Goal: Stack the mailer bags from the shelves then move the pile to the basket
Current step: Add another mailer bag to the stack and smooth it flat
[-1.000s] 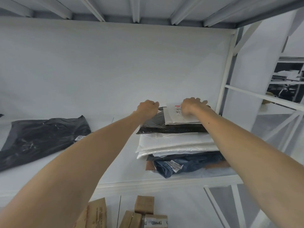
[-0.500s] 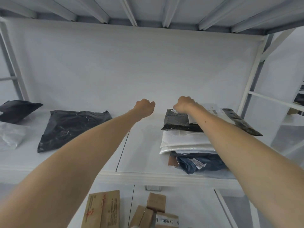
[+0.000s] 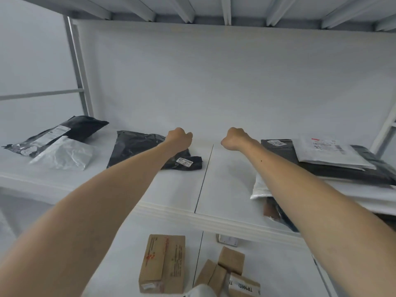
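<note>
White metal shelving, plain white back panel, one broad shelf (image 3: 214, 189) at chest height. At right on it, the pile (image 3: 317, 171) of mailer bags: white mailer (image 3: 330, 154) on top, a wider black one beneath, more white and dark ones lower down, edges not aligned. Centre-left, a loose black mailer (image 3: 139, 146), flat, labelled corner toward the near edge. Farther left, another black mailer (image 3: 81, 125) with a pale grey mailer (image 3: 64, 154) lying partly over it.

Left hand (image 3: 179, 137) above the loose black mailer's far right part, curled into a fist, holding nothing; contact impossible to tell. Right hand (image 3: 234, 139) just left of the pile, likewise curled and empty.

Likely step: fetching the loose black mailer. Best done by uncurling the left hand, sliding it under a long edge, lifting flat, laying it square on the pile, steadying the slick stack with the right.

Basket not in view. Lower shelf: cardboard boxes (image 3: 162, 262).
</note>
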